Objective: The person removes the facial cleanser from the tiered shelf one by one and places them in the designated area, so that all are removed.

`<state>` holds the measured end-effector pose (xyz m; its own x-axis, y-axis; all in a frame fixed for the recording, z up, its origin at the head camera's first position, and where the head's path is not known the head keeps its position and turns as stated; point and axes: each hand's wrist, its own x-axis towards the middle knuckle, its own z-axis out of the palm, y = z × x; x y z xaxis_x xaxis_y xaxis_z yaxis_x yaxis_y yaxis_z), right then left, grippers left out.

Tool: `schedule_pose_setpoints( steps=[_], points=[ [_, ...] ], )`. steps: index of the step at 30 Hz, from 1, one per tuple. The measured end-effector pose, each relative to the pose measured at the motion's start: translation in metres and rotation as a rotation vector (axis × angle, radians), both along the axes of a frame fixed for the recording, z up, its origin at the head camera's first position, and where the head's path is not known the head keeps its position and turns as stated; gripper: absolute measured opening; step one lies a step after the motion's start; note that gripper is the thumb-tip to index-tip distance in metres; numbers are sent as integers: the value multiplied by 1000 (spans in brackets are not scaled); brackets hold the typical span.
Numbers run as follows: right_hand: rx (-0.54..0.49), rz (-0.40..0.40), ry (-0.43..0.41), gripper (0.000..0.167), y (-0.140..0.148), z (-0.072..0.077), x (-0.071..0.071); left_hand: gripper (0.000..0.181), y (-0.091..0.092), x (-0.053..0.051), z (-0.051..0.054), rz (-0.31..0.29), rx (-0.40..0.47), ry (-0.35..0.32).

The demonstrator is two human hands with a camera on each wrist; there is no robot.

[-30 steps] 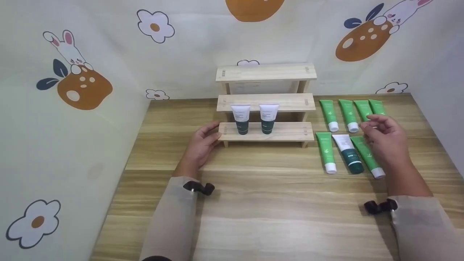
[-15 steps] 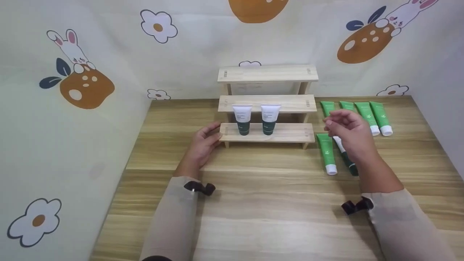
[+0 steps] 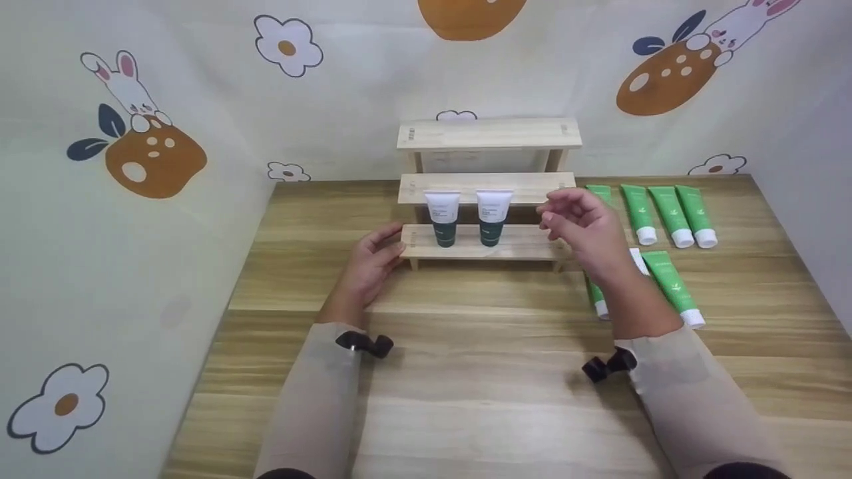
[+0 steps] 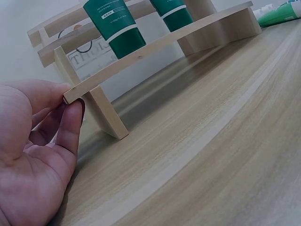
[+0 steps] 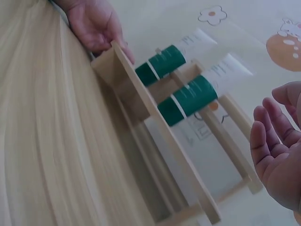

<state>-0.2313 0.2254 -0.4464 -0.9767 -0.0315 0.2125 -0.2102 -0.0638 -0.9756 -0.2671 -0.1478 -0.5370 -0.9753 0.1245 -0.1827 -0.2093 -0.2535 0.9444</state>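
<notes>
My left hand (image 3: 373, 266) pinches the left end of the lowest board of a three-tier wooden display stand (image 3: 426, 249); in the left wrist view its thumb and fingers (image 4: 70, 125) close on the board's corner. Two squeeze tubes, a left one (image 3: 444, 218) and a right one (image 3: 493, 217), white above and dark green below, stand upright on that board, caps down. My right hand (image 3: 589, 233) hovers over the board's right end, fingers loosely bent. Nothing is between them in the right wrist view, where the hand (image 5: 282, 146) is apart from the tubes.
Several light green tubes (image 3: 672, 216) with white caps lie on the wood-grain table (image 3: 466, 372) right of the stand. A white-topped tube (image 3: 639, 261) lies among them, mostly hidden by my right forearm. A printed cloth wall (image 3: 359, 100) rises behind the stand.
My right hand has moved left from over the lying tubes to the stand's right end, empty throughout. The left hand, the stand and both standing tubes have stayed in place.
</notes>
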Motion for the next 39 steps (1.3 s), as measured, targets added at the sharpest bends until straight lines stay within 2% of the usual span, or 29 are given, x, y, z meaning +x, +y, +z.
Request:
schedule_pose_setpoints(
  steps=[3,7,15,19,31,39],
  points=[
    [-17,13,26,30,-10,3,-2,54,0,0,-1,-6,-10,0],
    [-29,15,36,27,-19,6,-6,54,0,0,-1,-7,-5,-6],
    [77,5,25,30,-32,9,-12,55,0,-2,0,-2,10,-9],
    [82,6,28,29,-38,10,-16,55,0,-1,0,-3,13,-6],
    [80,8,10,27,-50,4,-21,53,0,-1,0,0,1,11],
    [76,-50,19,25,-45,0,-21,53,1,1,1,6,0,6]
  ],
)
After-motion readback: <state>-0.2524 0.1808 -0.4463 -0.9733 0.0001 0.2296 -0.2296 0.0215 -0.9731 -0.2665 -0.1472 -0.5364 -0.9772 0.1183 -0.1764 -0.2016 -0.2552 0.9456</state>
